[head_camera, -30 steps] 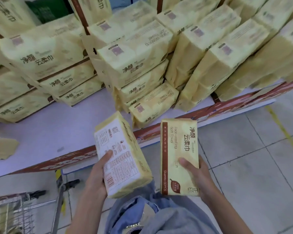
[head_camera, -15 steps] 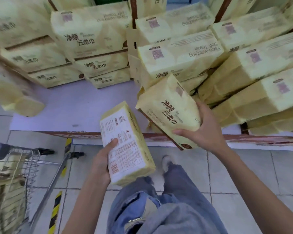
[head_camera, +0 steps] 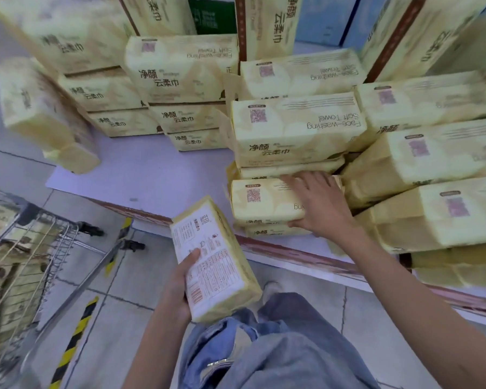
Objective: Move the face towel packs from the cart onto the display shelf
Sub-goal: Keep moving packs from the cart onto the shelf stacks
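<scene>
1. Face towel packs (head_camera: 9, 276) lie blurred inside the wire cart (head_camera: 51, 234) at my far left. The cart stands on the tiled floor (head_camera: 141, 287) next to a yellow-and-black striped strip (head_camera: 73, 341).
2. At the left end of the display shelf (head_camera: 141, 175), one tilted pack (head_camera: 45, 113) hangs over the edge, too smeared to read.
3. Further back on the shelf stand flat stacks (head_camera: 180, 80) of the same cream packs, brown lettering facing me, with bare shelf surface in front of them.
4. My left hand (head_camera: 177, 290) grips the held pack (head_camera: 219, 265) in the air, just in front of the shelf edge and above my jeans (head_camera: 278, 352). Its white printed back faces up. My thumb lies across that face, and my other fingers are hidden underneath.
5. My right hand (head_camera: 320, 206) holds the front pack (head_camera: 261, 202) near the front edge of the shelf, fingers spread over its top and thumb against its near side. This pack lies flat on a lower pack (head_camera: 275, 232). Just behind it rises a taller stack (head_camera: 298, 130), whose top pack reads "Face-washing Soft Towel" upside down to me.
6. On the right, leaning packs (head_camera: 432, 155) slope against one another beside that stack, and the row runs out of view at the right edge.
</scene>
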Motion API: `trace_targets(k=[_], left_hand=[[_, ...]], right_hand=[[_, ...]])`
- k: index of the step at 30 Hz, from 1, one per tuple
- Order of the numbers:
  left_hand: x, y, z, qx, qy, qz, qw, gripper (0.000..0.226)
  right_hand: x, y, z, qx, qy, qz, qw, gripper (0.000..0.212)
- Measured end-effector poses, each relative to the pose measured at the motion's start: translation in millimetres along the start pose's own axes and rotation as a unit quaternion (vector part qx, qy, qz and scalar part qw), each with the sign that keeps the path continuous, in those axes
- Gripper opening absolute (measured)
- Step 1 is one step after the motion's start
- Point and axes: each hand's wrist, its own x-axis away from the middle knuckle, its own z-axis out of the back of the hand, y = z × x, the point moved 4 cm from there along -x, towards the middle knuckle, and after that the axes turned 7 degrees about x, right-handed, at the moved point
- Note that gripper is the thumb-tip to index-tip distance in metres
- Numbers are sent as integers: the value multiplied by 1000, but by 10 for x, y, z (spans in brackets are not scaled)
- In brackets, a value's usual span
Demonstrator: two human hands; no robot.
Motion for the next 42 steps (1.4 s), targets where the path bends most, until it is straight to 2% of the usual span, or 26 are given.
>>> trace_targets(k=[14, 19, 24, 27, 30, 32, 33, 34, 36, 38, 39, 40, 42], left_hand=[[72, -349, -140, 55, -6, -57, 997, 36], [219, -374, -85, 89, -15, -82, 993, 35], [454, -246, -155, 116, -58, -120, 984, 40], [615, -118, -335, 124, -77, -163, 976, 31], [726, -23, -584, 129, -103, -200, 966, 36], [756, 10, -767, 127, -115, -225, 959, 41], [758, 18, -856, 123, -119, -242, 955, 45], [748, 26, -943, 116, -121, -263, 950, 50], [731, 26, -1110, 113, -118, -313, 936, 62], [704, 10, -1249, 127, -108, -358, 919, 73], [684, -7, -1317, 132, -109, -375, 911, 79], [661, -33, -1384, 132, -112, -386, 906, 85], [616, -93, -1492, 117, -117, -396, 904, 95]], right_hand=[[151, 65, -102, 33, 87, -29, 995, 106], [223, 21, -148, 44, 71, -51, 995, 104], [222, 26, -153, 36, 25, -53, 998, 104], [225, 24, -74, -25, 16, -46, 999, 96], [287, 7, 111, -208, 37, -50, 976, 75], [361, -14, 269, -398, 23, -101, 911, 49], [410, -31, 326, -494, 5, -138, 858, 34], [460, -45, 354, -578, -24, -183, 795, 31], [562, -94, 361, -709, -126, -242, 650, 49], [653, -163, 373, -803, -232, -251, 489, 71], [693, -198, 393, -830, -271, -243, 422, 79], [724, -231, 427, -846, -297, -233, 376, 83], [733, -275, 502, -868, -310, -214, 322, 82]])
